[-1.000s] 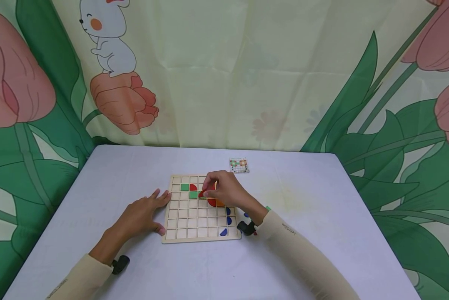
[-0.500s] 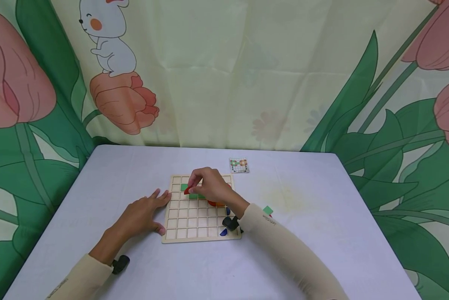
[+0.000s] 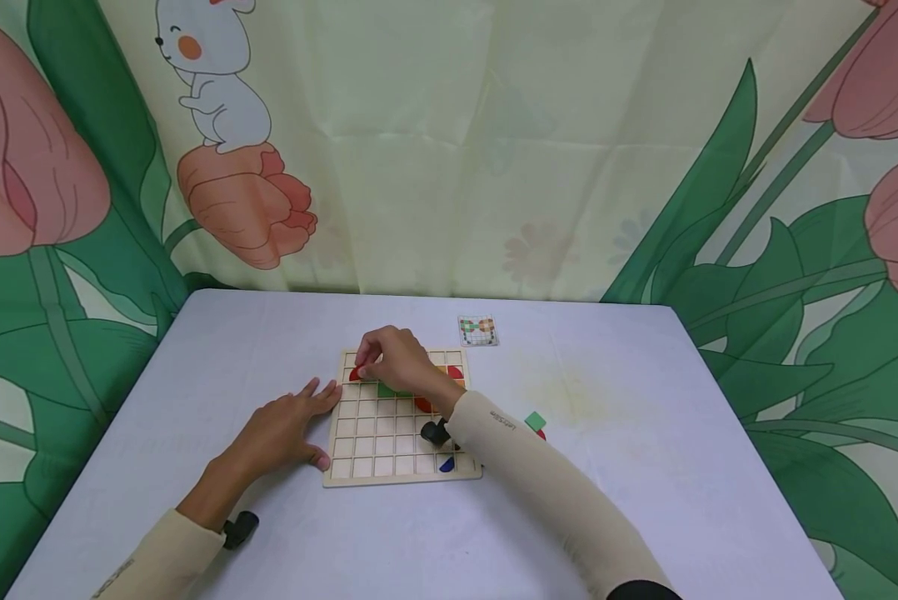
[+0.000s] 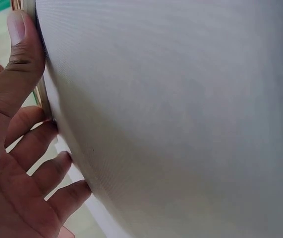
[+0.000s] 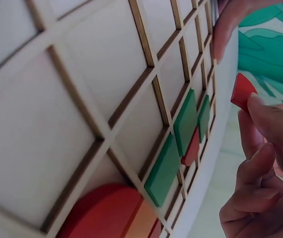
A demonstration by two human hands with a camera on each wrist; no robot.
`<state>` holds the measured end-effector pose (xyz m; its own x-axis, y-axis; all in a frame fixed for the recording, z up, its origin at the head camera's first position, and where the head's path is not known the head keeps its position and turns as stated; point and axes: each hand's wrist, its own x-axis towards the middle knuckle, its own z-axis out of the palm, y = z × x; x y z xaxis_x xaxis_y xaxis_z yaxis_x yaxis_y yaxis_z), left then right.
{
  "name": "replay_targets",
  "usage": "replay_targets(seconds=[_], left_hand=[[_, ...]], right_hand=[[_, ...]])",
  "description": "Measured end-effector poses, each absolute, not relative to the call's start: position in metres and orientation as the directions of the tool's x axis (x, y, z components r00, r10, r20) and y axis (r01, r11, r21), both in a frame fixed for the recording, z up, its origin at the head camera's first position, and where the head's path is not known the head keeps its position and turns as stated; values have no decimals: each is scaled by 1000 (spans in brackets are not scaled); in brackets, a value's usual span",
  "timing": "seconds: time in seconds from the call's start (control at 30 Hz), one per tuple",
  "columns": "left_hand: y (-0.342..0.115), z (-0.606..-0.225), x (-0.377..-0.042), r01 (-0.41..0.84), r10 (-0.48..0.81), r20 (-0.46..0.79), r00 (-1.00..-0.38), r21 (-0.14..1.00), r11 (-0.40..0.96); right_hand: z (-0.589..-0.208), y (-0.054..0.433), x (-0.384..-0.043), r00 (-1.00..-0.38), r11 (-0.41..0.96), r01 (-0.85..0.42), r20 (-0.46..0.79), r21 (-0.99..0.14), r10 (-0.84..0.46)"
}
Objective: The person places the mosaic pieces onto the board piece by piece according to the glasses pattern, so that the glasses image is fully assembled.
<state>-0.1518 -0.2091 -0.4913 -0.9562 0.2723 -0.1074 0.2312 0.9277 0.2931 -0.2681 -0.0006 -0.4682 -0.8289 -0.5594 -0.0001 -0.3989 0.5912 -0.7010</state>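
My right hand [image 3: 400, 362] pinches a red quarter-circle tile [image 5: 241, 91] between thumb and fingers. It holds the tile over the far left corner of the wooden grid board [image 3: 381, 429]. Green square tiles [image 5: 161, 171] and another red tile [image 5: 191, 148] sit in nearby cells, partly hidden by this hand in the head view. Along the board's left edge rests my left hand [image 3: 291, 429], fingers spread, its thumb [image 4: 25, 59] touching the rim in the left wrist view.
Red and orange tiles [image 5: 99, 213] fill cells on the board's right half. A blue tile [image 3: 446, 465] lies near its front right. A small pattern card [image 3: 478, 331] lies behind the board. To the right, a loose green tile [image 3: 535, 421] lies beside a red one [image 3: 541, 434].
My right hand has carried the red tile leftward across the board to its far left corner. Red tiles on the right came into view. The left hand has stayed put.
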Motion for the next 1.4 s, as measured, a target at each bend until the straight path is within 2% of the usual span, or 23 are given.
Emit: replay_targets(seconds=[0.4, 0.73, 1.17, 1.4], left_hand=[[-210, -492, -152, 234, 273, -102, -957, 288, 928], [-209, -491, -151, 226, 264, -105, -959, 283, 932], [-207, -490, -150, 216, 255, -112, -960, 281, 935], [-208, -490, -150, 224, 262, -105, -959, 285, 932]], right_hand=[[-479, -22, -274, -864, 693, -375, -38, -615, -501], [-477, -25, -273, -858, 753, -412, -61, -513, -511], [-474, -13, -271, -831, 731, -435, -78, -526, -550], [-467, 4, -262, -820, 687, -461, -26, -561, -571]])
